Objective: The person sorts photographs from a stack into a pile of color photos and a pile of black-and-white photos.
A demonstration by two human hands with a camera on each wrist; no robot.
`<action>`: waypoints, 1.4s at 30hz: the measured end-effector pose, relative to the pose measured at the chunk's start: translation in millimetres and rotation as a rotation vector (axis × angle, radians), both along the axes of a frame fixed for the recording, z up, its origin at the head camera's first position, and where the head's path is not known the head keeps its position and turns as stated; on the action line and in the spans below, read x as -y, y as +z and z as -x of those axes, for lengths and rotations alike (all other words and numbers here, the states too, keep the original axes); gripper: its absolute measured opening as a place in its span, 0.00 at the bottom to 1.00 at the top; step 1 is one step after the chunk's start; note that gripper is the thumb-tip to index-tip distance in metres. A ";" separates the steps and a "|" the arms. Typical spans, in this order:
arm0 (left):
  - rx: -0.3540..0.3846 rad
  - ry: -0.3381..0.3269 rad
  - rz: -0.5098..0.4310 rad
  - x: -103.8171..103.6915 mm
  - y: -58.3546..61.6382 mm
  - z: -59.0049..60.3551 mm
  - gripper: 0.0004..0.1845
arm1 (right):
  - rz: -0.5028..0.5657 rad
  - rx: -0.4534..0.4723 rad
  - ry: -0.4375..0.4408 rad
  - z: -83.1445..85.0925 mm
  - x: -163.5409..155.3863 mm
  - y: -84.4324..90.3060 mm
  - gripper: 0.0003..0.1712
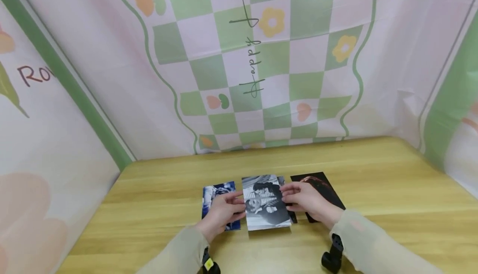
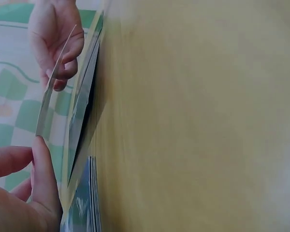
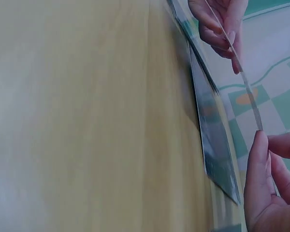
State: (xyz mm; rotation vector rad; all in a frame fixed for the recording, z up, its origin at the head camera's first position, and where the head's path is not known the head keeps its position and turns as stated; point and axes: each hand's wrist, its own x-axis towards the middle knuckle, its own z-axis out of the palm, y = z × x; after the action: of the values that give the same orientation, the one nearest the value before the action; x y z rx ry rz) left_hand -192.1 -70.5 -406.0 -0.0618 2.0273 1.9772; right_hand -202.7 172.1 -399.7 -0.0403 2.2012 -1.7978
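Observation:
A black-and-white photo card [image 1: 263, 220] is held up over the table, its picture facing me. My left hand [image 1: 223, 211] pinches its left edge between thumb and fingers, while my right hand [image 1: 308, 199] holds the opposite edge the same way. Seen edge-on in the left wrist view, the card [image 2: 48, 99] is thin and apart from the tabletop. Beneath it lies another card [image 1: 293, 217], mostly hidden. A blue picture card [image 1: 216, 189] lies under my left hand, on a stack [image 2: 93, 208] in the left wrist view. Partly behind my right hand lies a dark picture card [image 1: 325, 184].
The cards lie on a light wooden table [image 1: 157, 199]. A printed cloth [image 1: 276, 66] with green checks hangs behind the table's far edge, and cloth walls [image 1: 56, 141] stand on both sides. Dark wrist cameras [image 1: 333, 253] sit below both hands.

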 end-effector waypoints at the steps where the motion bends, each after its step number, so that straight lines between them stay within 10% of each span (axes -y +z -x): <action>1: 0.002 0.000 0.003 -2.1 -0.5 1.3 0.27 | -0.009 0.002 -0.004 0.6 -1.8 0.6 0.20; 42: 0.004 -0.071 0.102 -25.4 -0.7 16.2 0.24 | -0.157 0.009 0.041 14.1 -19.8 -0.4 0.19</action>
State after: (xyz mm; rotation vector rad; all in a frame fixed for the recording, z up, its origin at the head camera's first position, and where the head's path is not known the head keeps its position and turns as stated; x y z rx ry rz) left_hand -208.4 -45.1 -406.6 -0.0160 2.0967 1.8287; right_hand -216.8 191.9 -400.1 -0.0430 2.3099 -1.5958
